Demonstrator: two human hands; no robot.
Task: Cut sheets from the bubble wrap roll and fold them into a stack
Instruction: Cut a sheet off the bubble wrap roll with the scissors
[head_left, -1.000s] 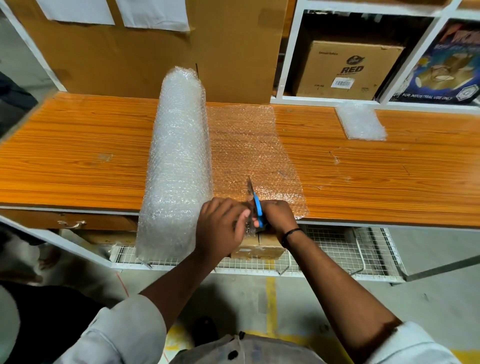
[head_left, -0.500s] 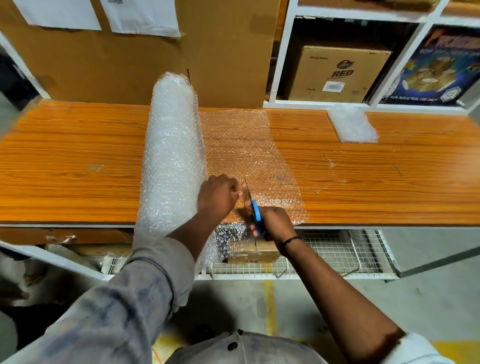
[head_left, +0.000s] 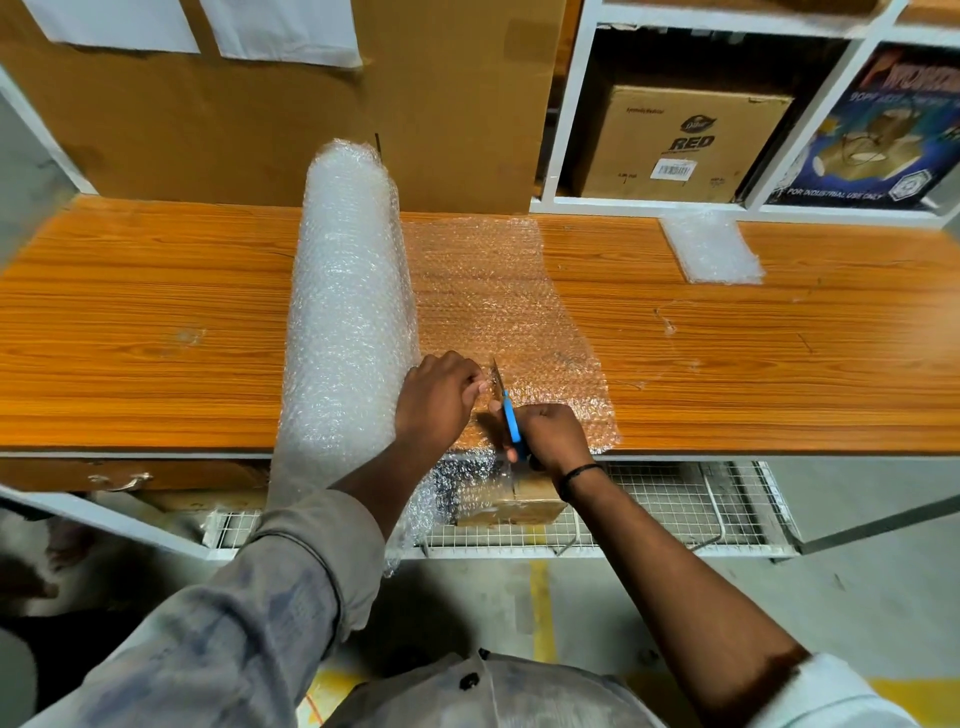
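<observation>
At the near edge of the table (head_left: 156, 322), the loose sheet (head_left: 498, 301) lies flat, running off the right side of the roll (head_left: 353, 312), whose long axis points straight away from the person. The scissors (head_left: 506, 410) sit at the sheet's near edge with their blades aimed the same way, parallel to the roll and just beside it. The right hand (head_left: 550, 434) grips the blue handles; the left hand (head_left: 436, 400), between roll and blades, has its fingers curled and seems to pinch the wrap taut beside the cut (its fingertips are very near the blades). The cut probably has most of the sheet's depth to go, straight away from the body. A folded pile (head_left: 711, 249) waits far right.
</observation>
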